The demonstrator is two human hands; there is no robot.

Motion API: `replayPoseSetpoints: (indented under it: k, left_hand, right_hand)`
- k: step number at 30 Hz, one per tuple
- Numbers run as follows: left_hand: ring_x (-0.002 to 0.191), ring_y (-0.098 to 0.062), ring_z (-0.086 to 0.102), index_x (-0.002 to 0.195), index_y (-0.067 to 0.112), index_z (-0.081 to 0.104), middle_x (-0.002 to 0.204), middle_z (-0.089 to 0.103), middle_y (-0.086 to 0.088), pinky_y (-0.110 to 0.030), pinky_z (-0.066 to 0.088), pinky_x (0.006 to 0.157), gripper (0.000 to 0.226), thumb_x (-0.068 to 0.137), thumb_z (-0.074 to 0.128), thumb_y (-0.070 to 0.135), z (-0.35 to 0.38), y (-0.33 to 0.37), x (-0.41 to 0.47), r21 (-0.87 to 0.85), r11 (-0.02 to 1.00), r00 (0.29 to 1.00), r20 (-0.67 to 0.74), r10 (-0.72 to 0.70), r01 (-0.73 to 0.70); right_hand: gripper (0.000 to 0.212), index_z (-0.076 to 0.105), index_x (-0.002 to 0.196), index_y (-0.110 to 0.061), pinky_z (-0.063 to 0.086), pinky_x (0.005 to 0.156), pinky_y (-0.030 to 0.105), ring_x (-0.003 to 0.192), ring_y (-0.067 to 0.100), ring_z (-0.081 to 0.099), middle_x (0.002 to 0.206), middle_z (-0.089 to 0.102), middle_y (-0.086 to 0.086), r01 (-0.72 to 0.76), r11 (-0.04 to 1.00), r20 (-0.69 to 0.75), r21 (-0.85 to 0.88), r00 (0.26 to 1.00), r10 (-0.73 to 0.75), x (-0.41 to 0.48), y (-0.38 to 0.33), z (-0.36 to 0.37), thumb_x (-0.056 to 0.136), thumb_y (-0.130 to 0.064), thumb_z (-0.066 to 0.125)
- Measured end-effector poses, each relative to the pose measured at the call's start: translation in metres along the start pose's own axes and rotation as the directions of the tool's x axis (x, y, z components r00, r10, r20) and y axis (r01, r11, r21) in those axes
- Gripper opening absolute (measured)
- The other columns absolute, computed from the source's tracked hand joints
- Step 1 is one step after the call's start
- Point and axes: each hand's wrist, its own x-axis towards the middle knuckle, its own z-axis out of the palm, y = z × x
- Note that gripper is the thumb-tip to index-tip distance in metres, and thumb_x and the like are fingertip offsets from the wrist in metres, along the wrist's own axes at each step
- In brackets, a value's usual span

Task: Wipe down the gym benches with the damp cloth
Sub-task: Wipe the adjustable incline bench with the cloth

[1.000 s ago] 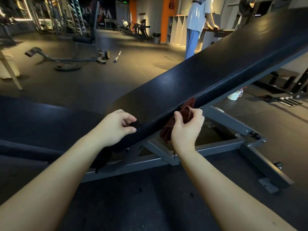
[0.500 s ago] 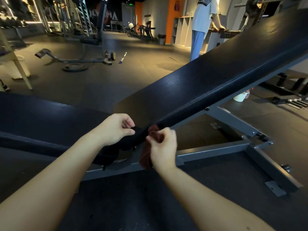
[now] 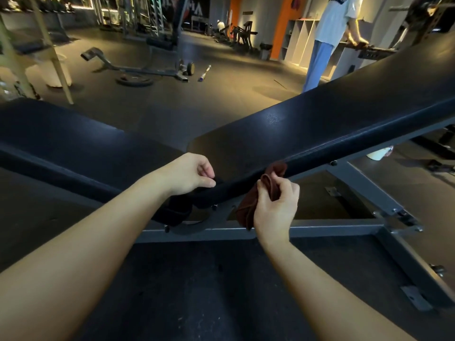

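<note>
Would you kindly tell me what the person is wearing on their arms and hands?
Nothing shows: the left hand and right hand are ungloved, both forearms bare to the frame's edge, with no sleeve, watch, bracelet or ring in view.

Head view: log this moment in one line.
right hand grips cloth against backrest pad edge | left hand at pad's lower end, grip unclear | wiping

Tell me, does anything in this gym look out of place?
Yes: a weight plate and a short bar lie loose on the floor beyond the bench, not racked. The cloth in the right hand looks ordinary.
</note>
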Motion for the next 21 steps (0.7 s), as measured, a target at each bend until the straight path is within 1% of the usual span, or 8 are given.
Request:
replayPoseSetpoints:
  k: [2,4,7,10,12,16,18,21]
  left_hand:
    - [0.085,-0.014,0.069,0.086,0.026,0.073,0.086,0.072,0.005,-0.035,0.057,0.085,0.016,0.079,0.087,0.027,0.001,-0.001,0.001,-0.017,1.000,1.000,-0.002,-0.002,0.002]
    - [0.085,-0.014,0.069,0.087,0.026,0.073,0.087,0.072,0.004,-0.032,0.055,0.083,0.016,0.079,0.087,0.025,0.001,-0.001,0.001,-0.024,1.000,1.000,0.015,0.005,-0.005]
    - [0.087,-0.012,0.068,0.090,0.027,0.072,0.092,0.071,0.002,-0.027,0.051,0.081,0.018,0.081,0.085,0.020,-0.001,-0.002,0.001,-0.005,1.000,0.999,0.049,0.018,-0.018]
    - [0.091,-0.013,0.067,0.094,0.026,0.071,0.098,0.071,0.001,-0.022,0.050,0.080,0.019,0.083,0.084,0.017,-0.003,0.000,0.001,0.012,1.000,0.997,0.080,0.014,-0.015]
    - [0.091,-0.014,0.068,0.094,0.025,0.071,0.098,0.071,0.000,-0.022,0.050,0.079,0.019,0.082,0.084,0.018,-0.004,0.000,0.001,0.011,1.000,0.997,0.082,0.014,-0.015]
    - [0.090,-0.015,0.068,0.092,0.025,0.071,0.093,0.071,0.002,-0.029,0.054,0.082,0.018,0.081,0.086,0.026,-0.005,-0.001,0.002,0.045,0.999,0.998,0.065,0.002,-0.005]
    - [0.088,-0.016,0.069,0.091,0.025,0.071,0.092,0.071,0.003,-0.034,0.057,0.083,0.020,0.080,0.086,0.032,-0.006,-0.005,0.002,0.063,0.998,0.998,0.056,-0.025,0.021]
    - [0.084,-0.020,0.071,0.091,0.026,0.072,0.089,0.072,0.002,-0.040,0.060,0.082,0.020,0.079,0.087,0.031,-0.008,-0.009,0.001,0.034,0.999,0.997,0.068,-0.044,0.042]
  right_hand:
    - [0.014,0.066,0.108,-0.023,0.049,0.091,0.013,0.097,-0.006,0.057,0.106,0.051,-0.007,0.015,1.000,0.100,-0.024,0.995,-0.012,-0.010,0.002,0.002,0.097,-0.017,0.071]
    - [0.014,0.069,0.105,-0.022,0.049,0.091,0.016,0.095,-0.008,0.057,0.103,0.052,-0.009,0.056,0.997,0.124,-0.044,0.991,-0.050,-0.011,0.002,0.000,0.094,-0.015,0.074]
    - [0.017,0.073,0.108,-0.019,0.050,0.096,0.021,0.096,-0.001,0.057,0.107,0.054,-0.002,0.123,0.988,0.020,-0.090,0.992,-0.121,0.017,-0.004,-0.020,0.092,-0.014,0.075]
    - [0.022,0.072,0.117,-0.017,0.041,0.097,0.010,0.100,0.004,0.053,0.115,0.049,0.003,0.190,0.974,-0.124,-0.121,0.971,-0.205,0.059,-0.015,-0.050,0.095,-0.015,0.071]
    - [0.028,0.069,0.124,-0.014,0.037,0.099,0.005,0.109,0.003,0.049,0.123,0.045,0.000,0.267,0.939,-0.076,-0.216,0.954,-0.289,0.069,-0.015,-0.058,0.097,-0.014,0.069]
    - [0.030,0.069,0.124,-0.009,0.043,0.104,0.019,0.116,-0.001,0.042,0.130,0.045,0.005,0.383,0.877,0.019,-0.291,0.918,-0.395,0.054,-0.003,-0.041,0.095,-0.003,0.067]
    - [0.033,0.071,0.119,-0.009,0.046,0.102,0.021,0.111,0.002,0.046,0.127,0.047,0.005,0.406,0.876,0.067,-0.261,0.913,-0.403,0.038,0.002,-0.020,0.089,0.004,0.069]
    - [0.034,0.073,0.117,-0.009,0.048,0.096,0.020,0.105,0.018,0.059,0.124,0.048,0.002,0.518,0.831,0.267,-0.201,0.845,-0.463,0.001,0.006,0.018,0.086,0.005,0.070]
